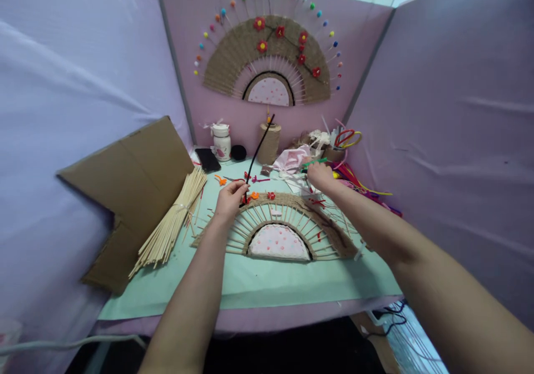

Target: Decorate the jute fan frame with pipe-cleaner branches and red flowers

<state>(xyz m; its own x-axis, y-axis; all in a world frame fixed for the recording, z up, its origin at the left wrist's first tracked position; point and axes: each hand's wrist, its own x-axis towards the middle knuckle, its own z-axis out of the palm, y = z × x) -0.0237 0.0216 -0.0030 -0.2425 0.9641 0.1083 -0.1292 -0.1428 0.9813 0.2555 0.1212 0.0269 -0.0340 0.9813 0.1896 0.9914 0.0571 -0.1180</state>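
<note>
My left hand [232, 199] pinches a black pipe cleaner [257, 150], which stands up at a slant from my fingertips. Below that hand lies a half-round fan [246, 218] of sticks and brown twine, with a white dotted half-circle at its base and small red and orange flowers along its upper edge. Across the table, my right hand [319, 175] is closed among craft scraps at the back right. A green strip [316, 163] and something dark show beside its fingers; what they hold is hidden.
A bundle of thin sticks [173, 224] and folded cardboard [133, 185] lie at left. Behind stand a white bottle [221, 142], a phone [207, 160] and a twine spool [269, 144]. Coloured pipe cleaners [354, 179] lie right. A finished-looking fan [233, 57] hangs on the back wall.
</note>
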